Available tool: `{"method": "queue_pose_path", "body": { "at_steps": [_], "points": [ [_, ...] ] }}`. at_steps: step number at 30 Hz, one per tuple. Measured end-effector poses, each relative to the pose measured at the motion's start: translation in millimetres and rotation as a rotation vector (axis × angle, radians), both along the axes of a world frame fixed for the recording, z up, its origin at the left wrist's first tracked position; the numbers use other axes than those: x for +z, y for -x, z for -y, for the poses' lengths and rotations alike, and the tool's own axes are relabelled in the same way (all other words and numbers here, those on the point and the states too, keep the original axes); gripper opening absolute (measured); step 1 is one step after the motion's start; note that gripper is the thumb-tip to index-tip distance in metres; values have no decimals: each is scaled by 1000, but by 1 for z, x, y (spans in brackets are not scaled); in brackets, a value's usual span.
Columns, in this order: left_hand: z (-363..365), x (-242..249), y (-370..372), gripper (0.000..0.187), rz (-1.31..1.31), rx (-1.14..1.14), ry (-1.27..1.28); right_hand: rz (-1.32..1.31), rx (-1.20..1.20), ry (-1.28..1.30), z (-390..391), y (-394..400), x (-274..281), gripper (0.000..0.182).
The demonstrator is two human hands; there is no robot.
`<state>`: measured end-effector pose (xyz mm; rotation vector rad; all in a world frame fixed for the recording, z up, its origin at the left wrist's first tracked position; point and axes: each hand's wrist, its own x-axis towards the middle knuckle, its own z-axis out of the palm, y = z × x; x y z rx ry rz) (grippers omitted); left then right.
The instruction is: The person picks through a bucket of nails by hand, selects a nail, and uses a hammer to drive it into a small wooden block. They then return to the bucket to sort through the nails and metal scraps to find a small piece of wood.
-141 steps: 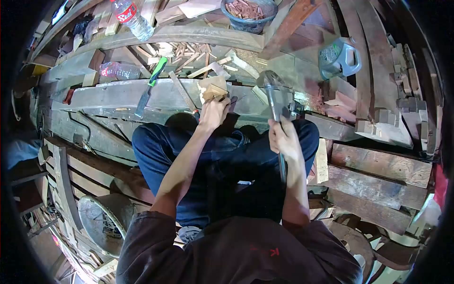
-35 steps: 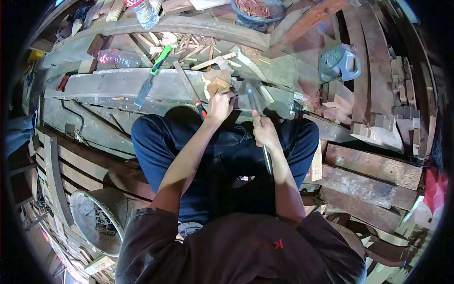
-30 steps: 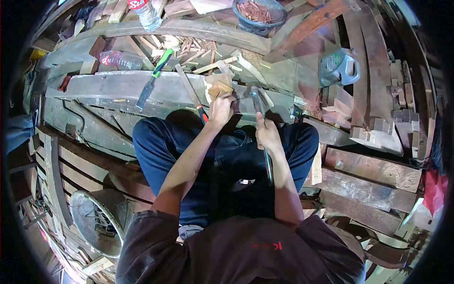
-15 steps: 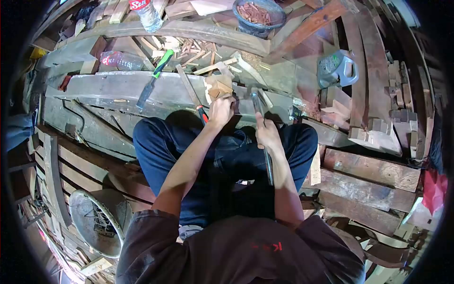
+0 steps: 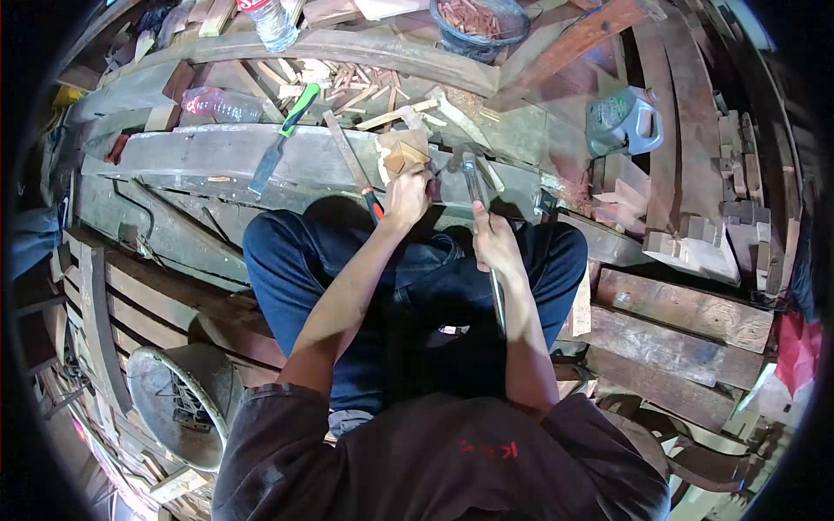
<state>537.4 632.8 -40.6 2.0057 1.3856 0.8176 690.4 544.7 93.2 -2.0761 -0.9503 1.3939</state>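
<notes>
My left hand (image 5: pixel 408 198) is closed around the near end of a small brown wooden block (image 5: pixel 407 156), which rests over a pale wood piece on the grey beam (image 5: pixel 208 156). Its fingertips are partly hidden. My right hand (image 5: pixel 497 243) grips the metal shaft of a hammer (image 5: pixel 474 184). The hammer's head is beside the block, to its right and apart from it. Just left of my left hand lies a flat-bladed tool with a red and black handle (image 5: pixel 373 205). Farther left, a chisel with a green handle (image 5: pixel 300 109) lies across the beam.
Wood offcuts (image 5: pixel 356 87) lie scattered beyond the beam. A tub of wood pieces (image 5: pixel 478 33) and plastic bottles (image 5: pixel 221 104) stand or lie around. A grey jug (image 5: pixel 624 123) is at the right, near stacked blocks (image 5: pixel 695 247). A bucket (image 5: pixel 182 408) sits at lower left.
The hammer head has shifted slightly toward the block, and my right hand has moved a little. The block in my left hand has turned slightly. The view has shifted a little.
</notes>
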Motion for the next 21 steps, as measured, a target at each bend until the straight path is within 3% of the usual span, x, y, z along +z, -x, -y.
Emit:
{"method": "queue_pose_path", "body": {
  "at_steps": [10, 14, 16, 17, 18, 19, 21],
  "points": [
    [4, 8, -12, 21, -114, 121, -14, -218, -157, 99, 7, -18, -4, 51],
    [7, 24, 2, 24, -105, 102, 157, -294, -154, 81, 7, -21, -7, 50],
    [14, 74, 21, 29, -15, 226, 59, -292, -120, 58, 8, -16, -2, 51],
    [12, 89, 38, 28, -45, 170, 230, -279, -117, 34, 7, -12, -3, 51],
    [11, 100, 56, 29, 45, 146, 103, -273, -103, 19, 9, -9, -8, 51],
    [16, 121, 68, 30, 54, 256, 163, -279, -50, 80, 7, -19, -10, 52],
    [41, 156, 108, 27, 94, 475, -263, -235, -7, 76, 8, -15, -18, 52]
  ]
}}
